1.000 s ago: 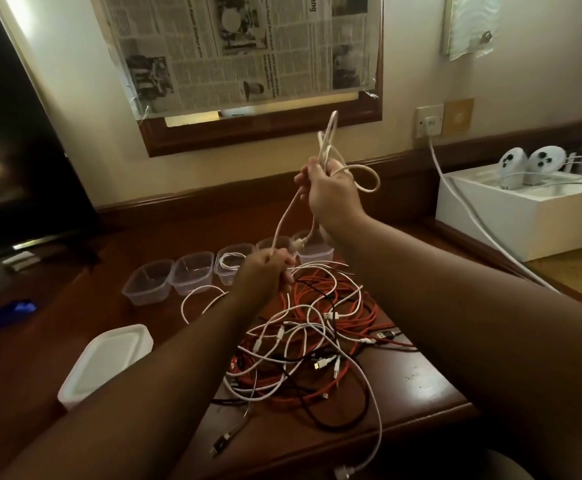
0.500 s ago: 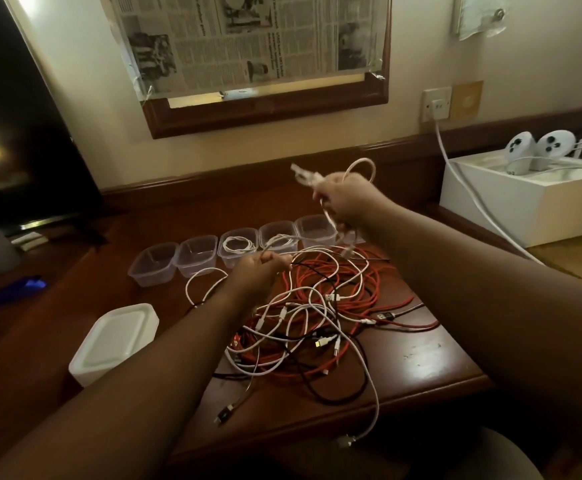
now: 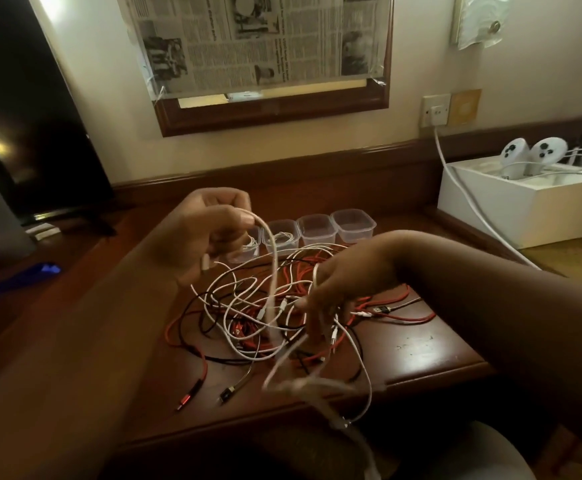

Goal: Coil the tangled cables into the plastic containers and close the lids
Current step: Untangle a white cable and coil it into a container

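My left hand (image 3: pixel 210 233) pinches a white cable (image 3: pixel 271 268) above the red, black and white tangle (image 3: pixel 282 317) mid-desk; my right hand (image 3: pixel 338 289) reaches in, fingers spread, a white strand across them, plastic containers (image 3: pixel 351 225) lining the desk's (image 3: pixel 421 348) far edge

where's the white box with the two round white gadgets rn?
Head view, far right: the white box sits against the wall under the wall socket, right of the row of clear containers.

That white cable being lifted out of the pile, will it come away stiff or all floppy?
Probably floppy: the white cable droops in a loop from the left hand. It will likely snag too, since it runs down into the tangled pile. It looks thin, so probably light.
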Demonstrator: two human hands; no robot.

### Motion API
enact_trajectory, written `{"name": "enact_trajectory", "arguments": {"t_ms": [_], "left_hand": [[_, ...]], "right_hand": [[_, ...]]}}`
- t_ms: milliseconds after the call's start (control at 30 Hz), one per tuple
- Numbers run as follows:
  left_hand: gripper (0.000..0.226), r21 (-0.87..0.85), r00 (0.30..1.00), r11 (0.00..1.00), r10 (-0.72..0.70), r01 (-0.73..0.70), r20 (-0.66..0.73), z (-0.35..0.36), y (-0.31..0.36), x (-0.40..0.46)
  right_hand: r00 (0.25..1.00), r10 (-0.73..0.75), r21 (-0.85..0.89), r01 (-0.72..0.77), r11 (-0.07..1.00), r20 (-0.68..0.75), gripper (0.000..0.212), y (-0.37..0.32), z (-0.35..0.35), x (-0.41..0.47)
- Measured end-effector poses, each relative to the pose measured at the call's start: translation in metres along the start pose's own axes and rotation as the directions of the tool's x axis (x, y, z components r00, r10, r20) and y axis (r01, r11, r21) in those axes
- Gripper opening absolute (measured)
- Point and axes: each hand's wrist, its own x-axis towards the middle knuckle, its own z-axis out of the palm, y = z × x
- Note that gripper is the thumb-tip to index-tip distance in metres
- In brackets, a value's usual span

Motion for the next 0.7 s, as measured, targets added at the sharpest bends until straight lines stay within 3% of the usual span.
{"name": "enact_trajectory", "arguments": {"t_ms": [100, 167, 233, 333, 433, 567, 633, 700], "left_hand": [[0.020, -0.114, 0.994, 0.988, -0.106, 0.101, -0.038, 0.009, 0.004, -0.006], [0.026, -0.204, 0.978, 0.967, -0.178, 0.155, -0.104, 0.016, 0.002, -0.011], [0.030, -0.271, 0.954, 0.944, -0.240, 0.185, -0.183, 0.023, -0.003, -0.016], [0.031, -0.411, 0.895, 0.891, -0.331, 0.193, -0.297, 0.034, -0.010, -0.026], [0.029, -0.481, 0.850, 0.856, -0.387, 0.187, -0.358, 0.048, -0.015, -0.036], [0.022, -0.569, 0.866, 0.805, -0.397, 0.170, -0.304, 0.063, -0.011, -0.045], [0.022, -0.514, 0.873, 0.827, -0.408, 0.229, -0.268, 0.070, -0.008, -0.047], [0.023, -0.431, 0.874, 0.858, -0.414, 0.280, -0.255, 0.077, -0.006, -0.049]], "right_hand": [[0.982, 0.184, -0.222, -0.186, 0.957, -0.032, 0.060, -0.010, 0.011, 0.005], [0.975, 0.132, -0.236, -0.172, 0.956, -0.179, 0.050, -0.016, 0.015, 0.001], [0.906, -0.026, -0.114, -0.025, 0.993, -0.423, 0.040, -0.021, 0.021, 0.001], [0.696, -0.101, 0.179, 0.318, 0.931, -0.711, 0.035, -0.031, 0.033, -0.007], [0.679, -0.149, 0.262, 0.462, 0.847, -0.719, 0.037, -0.043, 0.047, -0.017], [0.827, -0.203, 0.091, 0.292, 0.952, -0.525, 0.024, -0.057, 0.065, -0.015], [0.827, -0.183, 0.027, 0.233, 0.972, -0.532, 0.022, -0.061, 0.072, -0.009], [0.799, -0.152, 0.083, 0.243, 0.966, -0.581, 0.015, -0.062, 0.075, -0.005]]}}
